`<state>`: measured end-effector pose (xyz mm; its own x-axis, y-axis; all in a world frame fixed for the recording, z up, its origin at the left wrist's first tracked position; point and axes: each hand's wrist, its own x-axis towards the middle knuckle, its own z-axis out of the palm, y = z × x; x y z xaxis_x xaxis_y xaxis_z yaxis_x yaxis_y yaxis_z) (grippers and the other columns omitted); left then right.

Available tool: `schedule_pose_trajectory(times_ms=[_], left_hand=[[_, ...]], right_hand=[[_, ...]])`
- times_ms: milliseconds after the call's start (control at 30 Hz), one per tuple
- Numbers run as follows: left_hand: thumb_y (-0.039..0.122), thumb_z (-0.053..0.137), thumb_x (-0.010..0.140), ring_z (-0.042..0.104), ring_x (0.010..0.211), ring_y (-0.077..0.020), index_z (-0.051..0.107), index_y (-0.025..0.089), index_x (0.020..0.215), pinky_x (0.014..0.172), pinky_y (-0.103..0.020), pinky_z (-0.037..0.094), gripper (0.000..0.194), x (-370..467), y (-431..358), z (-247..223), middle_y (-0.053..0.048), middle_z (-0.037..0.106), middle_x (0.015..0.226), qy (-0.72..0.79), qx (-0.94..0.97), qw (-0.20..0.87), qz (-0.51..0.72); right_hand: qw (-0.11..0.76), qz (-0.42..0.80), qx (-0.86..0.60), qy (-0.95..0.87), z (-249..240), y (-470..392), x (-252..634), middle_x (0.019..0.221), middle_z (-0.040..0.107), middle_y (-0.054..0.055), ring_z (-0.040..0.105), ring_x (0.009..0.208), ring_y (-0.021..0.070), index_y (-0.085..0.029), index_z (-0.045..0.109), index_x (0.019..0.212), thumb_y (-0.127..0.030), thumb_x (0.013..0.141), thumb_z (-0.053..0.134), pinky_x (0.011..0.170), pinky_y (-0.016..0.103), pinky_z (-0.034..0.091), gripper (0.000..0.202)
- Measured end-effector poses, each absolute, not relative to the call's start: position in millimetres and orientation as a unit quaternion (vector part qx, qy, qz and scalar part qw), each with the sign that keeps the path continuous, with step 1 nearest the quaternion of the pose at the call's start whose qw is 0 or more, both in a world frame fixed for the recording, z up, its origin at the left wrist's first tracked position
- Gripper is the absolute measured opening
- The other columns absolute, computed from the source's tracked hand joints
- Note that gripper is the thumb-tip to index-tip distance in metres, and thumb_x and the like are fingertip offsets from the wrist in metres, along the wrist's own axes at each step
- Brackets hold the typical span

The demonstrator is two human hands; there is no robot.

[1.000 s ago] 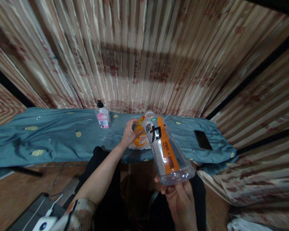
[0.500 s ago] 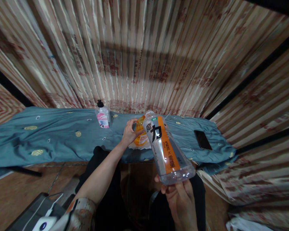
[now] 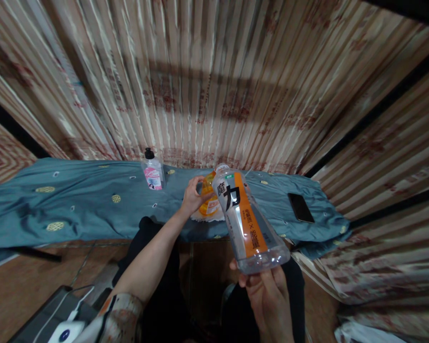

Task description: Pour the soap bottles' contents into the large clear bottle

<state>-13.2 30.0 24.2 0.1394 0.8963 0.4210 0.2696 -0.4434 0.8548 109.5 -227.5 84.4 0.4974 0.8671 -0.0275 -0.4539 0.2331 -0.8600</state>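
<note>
My right hand (image 3: 266,297) grips the base of a clear plastic drink bottle (image 3: 250,224) with an orange and grey label. The bottle is tilted, its neck pointing away from me and over an orange bottle. My left hand (image 3: 193,196) is wrapped around that orange bottle (image 3: 208,202), which stands on a crumpled white tissue (image 3: 204,218). The clear bottle hides the orange one's right side and top, so I cannot tell whether the two necks touch.
A pump-top bottle with a pink label (image 3: 153,171) stands to the left on the blue-green cloth (image 3: 93,190). To the right lies a black phone (image 3: 301,207). Curtains (image 3: 200,95) hang behind, with dark poles at both sides. A white charger (image 3: 67,332) with cable is at lower left.
</note>
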Motion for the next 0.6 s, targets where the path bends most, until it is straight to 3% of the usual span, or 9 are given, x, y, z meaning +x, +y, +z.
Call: schedule_pose_trajectory(times_ms=[600], left_hand=[[0.043, 0.087, 0.06, 0.065, 0.11, -0.0266, 0.062, 0.022, 0.104, 0.104, -0.042, 0.049, 0.055, -11.3, 35.7, 16.7, -0.006, 0.069, 0.109, 0.416, 0.673, 0.331, 0.514]], right_hand=[[0.749, 0.443, -0.437, -0.229, 84.1, -227.3, 106.5, 0.074, 0.081, 0.005, 0.075, 0.053, 0.0209, -0.021, 0.071, 0.087, -0.045, 0.079, 0.087, 0.041, 0.023, 0.055, 0.029]])
